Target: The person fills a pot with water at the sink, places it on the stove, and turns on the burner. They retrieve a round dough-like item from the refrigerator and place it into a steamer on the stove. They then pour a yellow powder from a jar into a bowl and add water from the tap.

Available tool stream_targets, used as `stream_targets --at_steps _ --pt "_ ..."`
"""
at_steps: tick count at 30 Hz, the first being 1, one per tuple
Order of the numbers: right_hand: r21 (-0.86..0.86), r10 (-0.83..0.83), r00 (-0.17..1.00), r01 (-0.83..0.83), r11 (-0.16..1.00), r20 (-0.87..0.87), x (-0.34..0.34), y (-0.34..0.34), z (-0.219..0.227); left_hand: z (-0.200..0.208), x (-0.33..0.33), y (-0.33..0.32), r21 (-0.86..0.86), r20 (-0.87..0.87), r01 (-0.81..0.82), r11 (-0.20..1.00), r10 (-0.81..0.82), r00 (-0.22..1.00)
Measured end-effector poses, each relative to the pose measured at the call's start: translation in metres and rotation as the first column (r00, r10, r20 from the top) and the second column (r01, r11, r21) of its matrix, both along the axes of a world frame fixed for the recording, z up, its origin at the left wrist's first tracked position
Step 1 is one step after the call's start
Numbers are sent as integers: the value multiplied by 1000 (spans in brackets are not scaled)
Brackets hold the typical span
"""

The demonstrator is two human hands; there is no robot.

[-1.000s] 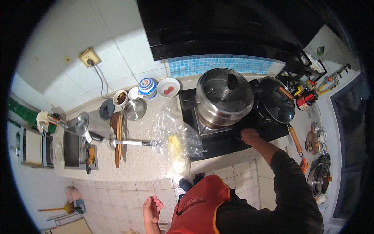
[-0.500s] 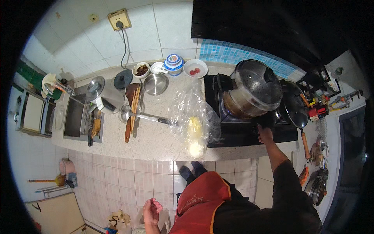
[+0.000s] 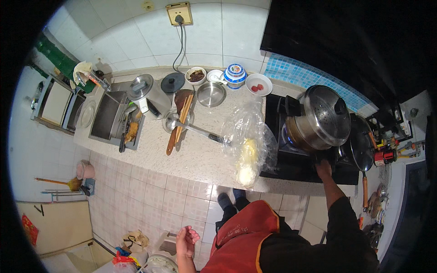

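Observation:
My right hand (image 3: pixel 324 169) reaches to the front of the black gas stove (image 3: pixel 291 166), fingers closed at the control knob, which they mostly hide. Just behind it a lidded steel pot (image 3: pixel 318 123) sits on the lit left burner, with a blue flame (image 3: pixel 285 134) at its side. My left hand (image 3: pixel 185 241) hangs low over the floor, palm up, its fingers loosely curled and holding nothing. Left of the stove, a clear plastic bag (image 3: pixel 248 159) with yellow and white food in it lies at the counter's front edge.
A ladle (image 3: pixel 195 129), chopsticks (image 3: pixel 184 119) and a wooden spatula (image 3: pixel 173 139) lie mid-counter. Behind stand a steel dish (image 3: pixel 211 94), small bowls and a blue-white jar (image 3: pixel 235 76). A steel jug (image 3: pixel 150 100) stands by the sink (image 3: pixel 102 116). A lidded wok (image 3: pixel 362 143) is at right.
The whole view has swung, so the counter and stove appear further right. The right hand stays at the stove front; the left stays low and empty.

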State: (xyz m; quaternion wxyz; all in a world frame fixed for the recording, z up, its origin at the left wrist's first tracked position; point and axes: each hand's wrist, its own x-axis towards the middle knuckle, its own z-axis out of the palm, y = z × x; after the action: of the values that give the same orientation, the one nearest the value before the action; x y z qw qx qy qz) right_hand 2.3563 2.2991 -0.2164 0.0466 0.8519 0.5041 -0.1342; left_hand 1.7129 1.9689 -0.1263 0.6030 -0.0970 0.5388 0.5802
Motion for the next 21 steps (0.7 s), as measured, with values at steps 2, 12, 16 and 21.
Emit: stream_targets --at_steps 2,12,16,21 --pt "25 3 1000 -3 1000 -24 1 -2 2 0 2 2 0 -14 14 1000 -14 1000" --pt "76 48 997 -43 996 -66 1 -10 6 2 8 13 14 -41 55 998 -54 998" --pt "98 60 997 -54 994 -57 3 -11 2 1 7 17 33 -51 74 997 -72 996" --pt "127 95 993 -86 988 -67 5 -15 1 -1 7 19 37 -34 77 996 -76 997"
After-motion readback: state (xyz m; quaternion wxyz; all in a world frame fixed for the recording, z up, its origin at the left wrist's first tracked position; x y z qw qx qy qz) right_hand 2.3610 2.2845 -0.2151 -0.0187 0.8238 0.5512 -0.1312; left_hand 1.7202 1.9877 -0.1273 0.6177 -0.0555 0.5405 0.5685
